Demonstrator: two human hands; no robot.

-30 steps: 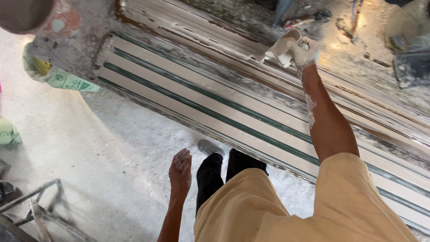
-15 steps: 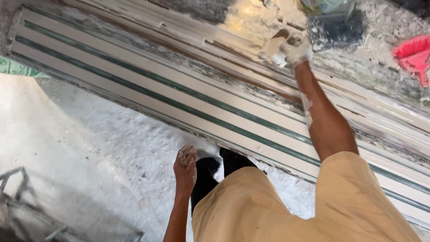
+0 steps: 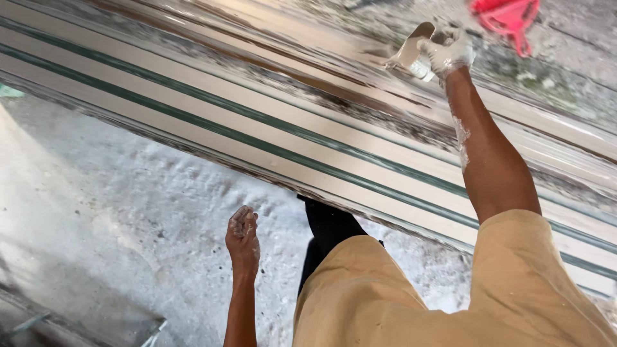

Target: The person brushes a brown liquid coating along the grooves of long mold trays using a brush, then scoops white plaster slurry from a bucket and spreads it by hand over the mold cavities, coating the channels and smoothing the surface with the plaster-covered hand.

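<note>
My right hand (image 3: 447,53), caked in white plaster, is stretched far forward and grips a flat scraper blade (image 3: 411,50) that rests on the long white moulding strips (image 3: 270,122) on the bench. These strips run diagonally across the view, with narrow green lines between them. My left hand (image 3: 242,234) hangs low beside my body over the dusty floor, fingers loosely curled, holding nothing that I can see. A tan shirt (image 3: 450,289) covers my torso at the bottom right.
A red plastic tool (image 3: 508,16) lies at the far top right beyond the strips. The floor (image 3: 116,212) is covered in white powder. A metal frame corner (image 3: 83,321) shows at the bottom left. My dark shoes (image 3: 328,225) stand under the bench edge.
The view has shifted right along the strips and my right hand has carried the scraper along them. The red tool has come closer into view. My left hand stays hanging at my side.
</note>
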